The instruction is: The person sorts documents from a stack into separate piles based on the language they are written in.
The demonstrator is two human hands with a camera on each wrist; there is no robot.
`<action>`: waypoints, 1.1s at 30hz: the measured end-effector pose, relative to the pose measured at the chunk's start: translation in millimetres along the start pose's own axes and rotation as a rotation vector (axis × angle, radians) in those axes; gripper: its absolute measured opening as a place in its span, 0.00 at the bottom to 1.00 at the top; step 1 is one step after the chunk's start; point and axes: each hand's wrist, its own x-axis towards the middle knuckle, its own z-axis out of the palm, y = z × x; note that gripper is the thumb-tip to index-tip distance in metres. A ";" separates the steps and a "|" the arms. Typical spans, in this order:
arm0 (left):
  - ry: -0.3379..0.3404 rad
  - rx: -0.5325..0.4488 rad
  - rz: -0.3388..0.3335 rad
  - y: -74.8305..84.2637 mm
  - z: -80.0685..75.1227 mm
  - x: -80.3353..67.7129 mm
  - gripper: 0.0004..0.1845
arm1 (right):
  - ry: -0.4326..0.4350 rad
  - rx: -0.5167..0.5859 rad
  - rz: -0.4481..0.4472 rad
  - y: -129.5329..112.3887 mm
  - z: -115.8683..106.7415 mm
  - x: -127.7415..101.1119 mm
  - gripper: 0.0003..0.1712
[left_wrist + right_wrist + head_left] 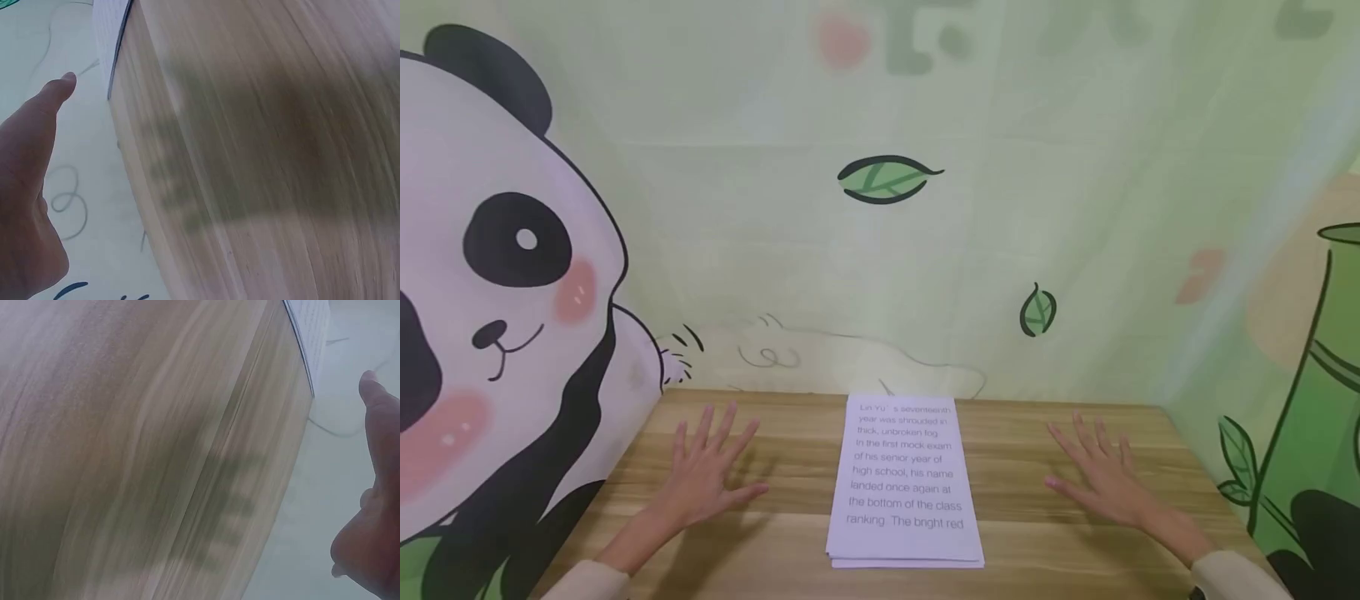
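Observation:
A stack of white printed paper sheets (904, 483) lies on the wooden table (790, 475), its large text facing up. To the left of the stack, my left hand (707, 475) is held over the table with fingers spread and nothing in it. On the other side my right hand (1105, 475) mirrors it, fingers splayed, also holding nothing. Each wrist view has a thumb side of the hand at its outer edge, with the left hand (28, 181) and right hand (378, 494) raised above the tabletop. Both cast shadows on the wood.
Behind the table hangs a pale green cloth backdrop (760, 208) with printed leaves. A large printed panda (512, 292) fills its left side, and a green bamboo drawing (1311, 417) its right. The table's far edge meets the cloth.

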 end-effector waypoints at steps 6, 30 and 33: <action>-0.030 -0.049 0.008 7.5 -5.0 3.1 0.51 | -0.031 0.064 -0.036 -3.3 -2.1 -0.3 0.46; -0.200 -0.512 0.041 34.9 6.5 12.2 0.47 | -0.270 0.497 0.034 -22.7 8.5 5.9 0.36; -0.243 -0.616 0.024 41.7 10.2 15.1 0.47 | -0.286 0.497 0.024 -22.6 12.3 7.4 0.36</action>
